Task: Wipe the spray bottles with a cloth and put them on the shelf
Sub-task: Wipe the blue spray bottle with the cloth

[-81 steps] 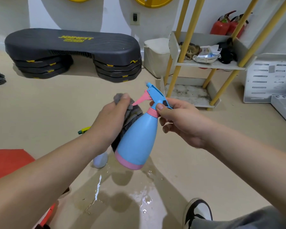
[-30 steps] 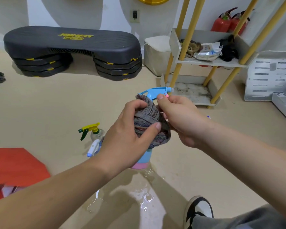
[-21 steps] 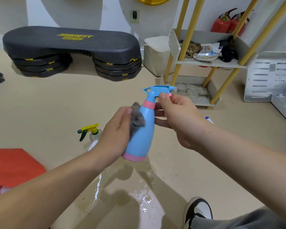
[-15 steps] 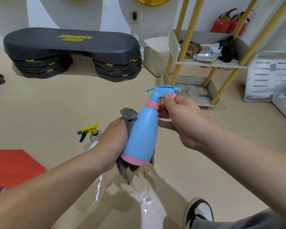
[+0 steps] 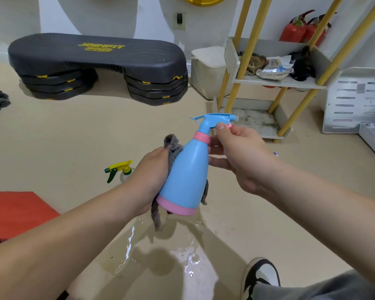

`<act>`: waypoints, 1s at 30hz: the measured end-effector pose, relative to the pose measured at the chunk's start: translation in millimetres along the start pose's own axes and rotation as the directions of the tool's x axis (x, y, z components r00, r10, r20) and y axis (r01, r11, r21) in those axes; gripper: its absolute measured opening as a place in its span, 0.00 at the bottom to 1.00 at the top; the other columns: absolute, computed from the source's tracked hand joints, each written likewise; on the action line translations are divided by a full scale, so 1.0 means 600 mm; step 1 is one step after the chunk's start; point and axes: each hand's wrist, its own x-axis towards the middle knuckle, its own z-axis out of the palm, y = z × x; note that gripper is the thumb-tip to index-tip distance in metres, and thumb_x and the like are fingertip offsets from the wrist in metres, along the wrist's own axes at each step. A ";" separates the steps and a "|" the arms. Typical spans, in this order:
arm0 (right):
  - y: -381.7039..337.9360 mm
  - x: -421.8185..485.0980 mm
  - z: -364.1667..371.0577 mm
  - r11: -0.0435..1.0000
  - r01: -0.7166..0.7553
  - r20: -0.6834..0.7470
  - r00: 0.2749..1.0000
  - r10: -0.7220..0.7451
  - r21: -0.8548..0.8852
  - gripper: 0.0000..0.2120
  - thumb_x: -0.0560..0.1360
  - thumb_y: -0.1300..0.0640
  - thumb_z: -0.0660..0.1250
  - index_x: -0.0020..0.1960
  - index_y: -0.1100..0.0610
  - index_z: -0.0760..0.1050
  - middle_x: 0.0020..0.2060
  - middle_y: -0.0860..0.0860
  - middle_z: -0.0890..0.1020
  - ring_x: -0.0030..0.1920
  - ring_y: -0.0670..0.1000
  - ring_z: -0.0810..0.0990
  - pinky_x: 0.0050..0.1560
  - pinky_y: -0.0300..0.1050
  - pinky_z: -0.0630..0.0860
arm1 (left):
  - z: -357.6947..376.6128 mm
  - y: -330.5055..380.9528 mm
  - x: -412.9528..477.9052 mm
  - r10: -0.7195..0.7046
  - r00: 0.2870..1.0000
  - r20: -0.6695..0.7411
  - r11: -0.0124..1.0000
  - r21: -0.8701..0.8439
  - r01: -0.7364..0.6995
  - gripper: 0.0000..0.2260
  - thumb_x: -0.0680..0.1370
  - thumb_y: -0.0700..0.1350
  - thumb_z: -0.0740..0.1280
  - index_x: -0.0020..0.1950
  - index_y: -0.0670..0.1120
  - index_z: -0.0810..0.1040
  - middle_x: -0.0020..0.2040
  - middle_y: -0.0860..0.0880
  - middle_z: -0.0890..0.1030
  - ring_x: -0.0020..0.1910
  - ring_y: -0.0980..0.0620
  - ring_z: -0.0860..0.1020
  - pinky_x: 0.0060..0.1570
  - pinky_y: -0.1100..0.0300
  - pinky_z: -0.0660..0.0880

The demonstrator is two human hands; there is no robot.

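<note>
A light blue spray bottle (image 5: 188, 176) with a pink base and pink collar hangs tilted in the air at the centre of the head view. My right hand (image 5: 236, 156) pinches its blue spray head at the pink trigger. My left hand (image 5: 152, 176) grips a grey cloth (image 5: 172, 148) against the bottle's left side and base; a cloth end dangles below. A second, clear bottle with a yellow and green sprayer (image 5: 119, 169) stands on the floor behind my left wrist. The yellow-legged shelf (image 5: 281, 82) stands at the back right.
A puddle (image 5: 188, 256) shines on the beige floor below the bottle. A black step platform (image 5: 95, 61) and a white bin (image 5: 208, 70) stand by the wall. The shelf's middle tier holds rags and a packet. A red mat (image 5: 15, 211) lies left; my shoe (image 5: 260, 276) is bottom right.
My left hand slid the cloth from the bottle's upper body down to its lower left side and base. The bottle stayed in my right hand and tilted a little.
</note>
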 end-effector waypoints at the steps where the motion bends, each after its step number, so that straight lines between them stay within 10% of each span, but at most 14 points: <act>1: -0.002 0.003 -0.002 1.000 -0.003 -0.015 1.000 0.004 0.009 0.16 0.87 0.52 0.58 0.60 0.61 0.80 0.45 0.55 0.86 0.42 0.48 0.85 0.42 0.43 0.84 | -0.002 -0.003 0.001 -0.041 0.999 0.013 0.999 -0.015 0.041 0.15 0.82 0.57 0.67 0.53 0.45 0.83 0.47 0.38 0.86 0.39 0.45 0.81 0.47 0.48 0.75; 5: 0.005 0.008 0.000 1.000 -0.013 -0.040 0.999 0.013 0.014 0.16 0.86 0.51 0.59 0.59 0.61 0.80 0.49 0.58 0.87 0.44 0.50 0.86 0.43 0.44 0.85 | 0.014 -0.007 -0.011 0.196 0.976 -0.092 0.966 0.190 -0.176 0.12 0.85 0.54 0.60 0.49 0.53 0.80 0.45 0.54 0.83 0.43 0.49 0.80 0.46 0.53 0.74; 10: 0.003 0.006 0.001 0.997 -0.025 -0.032 0.999 0.028 0.077 0.14 0.86 0.52 0.60 0.59 0.60 0.80 0.40 0.51 0.85 0.37 0.47 0.84 0.36 0.43 0.82 | 0.025 -0.021 -0.031 0.688 0.690 0.224 0.391 0.687 -0.612 0.24 0.81 0.56 0.65 0.76 0.57 0.66 0.66 0.58 0.74 0.63 0.57 0.75 0.57 0.57 0.74; 14: -0.004 0.008 -0.007 0.994 -0.012 -0.087 0.996 0.022 0.113 0.12 0.87 0.54 0.59 0.58 0.59 0.79 0.42 0.52 0.85 0.37 0.48 0.83 0.46 0.48 0.86 | 0.005 -0.036 -0.010 0.512 0.849 0.131 0.722 0.471 -0.507 0.17 0.82 0.61 0.63 0.71 0.64 0.71 0.61 0.61 0.81 0.56 0.55 0.81 0.52 0.57 0.78; 17: -0.009 0.012 -0.022 0.988 -0.001 -0.140 0.990 0.023 0.154 0.11 0.87 0.54 0.57 0.59 0.56 0.78 0.44 0.53 0.84 0.36 0.47 0.84 0.47 0.47 0.86 | 0.004 -0.044 -0.005 0.141 0.988 0.061 0.973 0.176 -0.150 0.16 0.85 0.63 0.56 0.58 0.56 0.79 0.46 0.45 0.87 0.42 0.40 0.85 0.43 0.51 0.79; 21: -0.010 0.008 -0.027 0.985 -0.011 -0.113 0.993 0.031 0.170 0.12 0.87 0.54 0.56 0.61 0.56 0.77 0.45 0.52 0.84 0.34 0.45 0.84 0.44 0.45 0.85 | 0.018 -0.029 -0.015 0.023 1.000 -0.019 0.992 0.121 -0.020 0.16 0.86 0.59 0.56 0.55 0.53 0.81 0.49 0.52 0.88 0.45 0.54 0.86 0.41 0.59 0.79; 26: 0.010 -0.008 -0.003 0.995 -0.035 0.084 0.996 0.026 0.097 0.14 0.87 0.54 0.57 0.62 0.60 0.77 0.48 0.55 0.84 0.42 0.52 0.82 0.45 0.48 0.86 | 0.029 0.015 -0.031 0.412 0.907 0.086 0.846 0.333 -0.416 0.11 0.86 0.56 0.60 0.53 0.54 0.80 0.48 0.56 0.85 0.49 0.53 0.82 0.50 0.54 0.77; 30: -0.004 -0.010 -0.003 0.993 -0.010 0.118 0.993 -0.005 0.120 0.11 0.87 0.54 0.59 0.55 0.59 0.77 0.41 0.53 0.83 0.37 0.50 0.82 0.38 0.43 0.82 | 0.011 0.035 -0.025 0.210 0.967 0.147 0.959 0.161 -0.233 0.17 0.84 0.61 0.61 0.55 0.52 0.84 0.48 0.52 0.89 0.44 0.53 0.86 0.47 0.55 0.80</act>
